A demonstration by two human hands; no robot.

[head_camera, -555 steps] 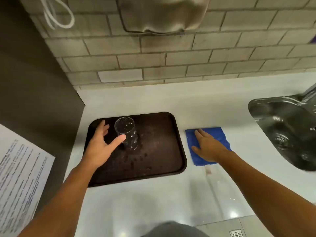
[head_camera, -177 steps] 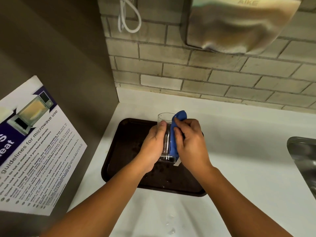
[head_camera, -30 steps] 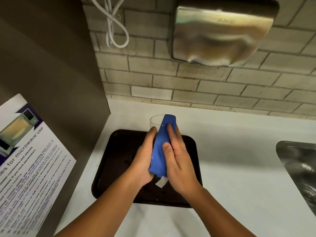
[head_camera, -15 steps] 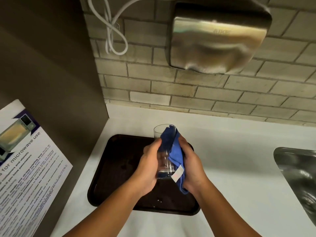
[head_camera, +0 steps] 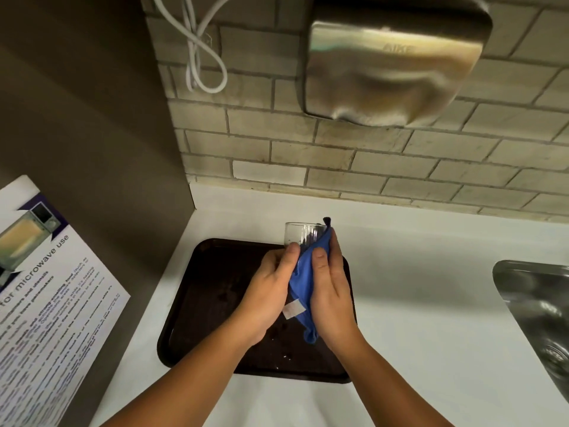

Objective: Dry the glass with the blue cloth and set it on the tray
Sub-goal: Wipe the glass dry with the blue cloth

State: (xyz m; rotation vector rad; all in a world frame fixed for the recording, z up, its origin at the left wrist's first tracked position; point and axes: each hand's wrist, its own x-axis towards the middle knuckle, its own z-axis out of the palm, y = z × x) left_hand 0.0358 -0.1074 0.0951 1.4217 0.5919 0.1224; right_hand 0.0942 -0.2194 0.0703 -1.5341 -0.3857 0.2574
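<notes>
I hold a clear glass upright in the air above the dark brown tray. My left hand grips the glass from its left side. My right hand presses the blue cloth flat against the glass's right side, with a white label hanging from the cloth. Only the glass's rim and upper wall show; the rest is hidden behind cloth and fingers. Water drops lie on the tray.
The tray lies on a white counter against a brick wall. A steel sink is at the right edge. A metal hand dryer and a looped white cable hang above. A brown panel with a microwave notice stands left.
Half a second ago the cloth was tucked into the glass's mouth; now it lies along the outer side under my flattened right hand. Both hands stay over the tray.
</notes>
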